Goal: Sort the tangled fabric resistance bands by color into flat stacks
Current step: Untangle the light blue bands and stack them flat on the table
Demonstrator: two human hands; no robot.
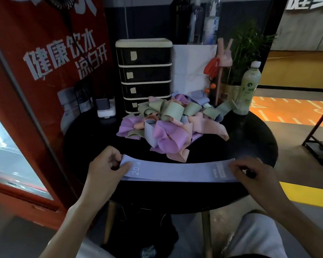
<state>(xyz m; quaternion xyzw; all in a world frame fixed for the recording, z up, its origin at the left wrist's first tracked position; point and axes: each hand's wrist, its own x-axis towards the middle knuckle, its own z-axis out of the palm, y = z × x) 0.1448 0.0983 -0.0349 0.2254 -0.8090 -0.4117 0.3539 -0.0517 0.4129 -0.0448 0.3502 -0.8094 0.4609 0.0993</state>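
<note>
You hold the blue band [175, 171] flat on the bench [241, 142].
Your left grip [108, 164] pinches one end, right grip [250, 172] the other; its long axis runs left-right, pile [168, 120] behind.

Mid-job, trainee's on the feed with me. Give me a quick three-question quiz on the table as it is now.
1. True or false: the left hand and right hand hold opposite ends of the lavender band.
2. Which number is printed on that band? A) 10 B) 20 C) 40
3. Fill in: behind the tangled pile stands a black unit of ____.
Key: 1 true; 2 B; 3 drawers.
</note>
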